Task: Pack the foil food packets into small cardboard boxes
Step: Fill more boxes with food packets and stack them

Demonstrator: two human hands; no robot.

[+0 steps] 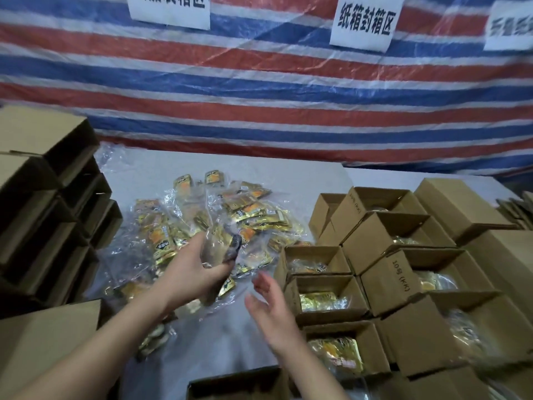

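The left hand (pixel 207 264) reaches forward from the lower left, forearm slanting up across the table (pixel 288 180), and its curled fingers grip a clear plastic bag (pixel 222 243) with foil packets inside; the fingertips look dark through the crumpled film, though blur makes it hard to say how many packets it holds. The right hand (pixel 271 307) hangs just beside it, lower and to the right, palm turned inward with fingers straight and spread, holding nothing and touching nothing.

Beyond the left hand, a loose heap of gold foil packets (pixel 230 209) lies on the table among more crumpled clear plastic. To the right stands a cluster of small cardboard boxes (pixel 375 255), flaps up, several already showing gold packets inside; the nearest of them sit just beside the right hand. On the left, a stack of empty boxes (pixel 57 203) lies on its side, openings facing the heap. Another box's rim (pixel 236 382) shows at the bottom edge between the forearms. Behind the table hangs a red, white and blue striped tarp (pixel 259 82) with white paper signs (pixel 363 24) fixed to it.
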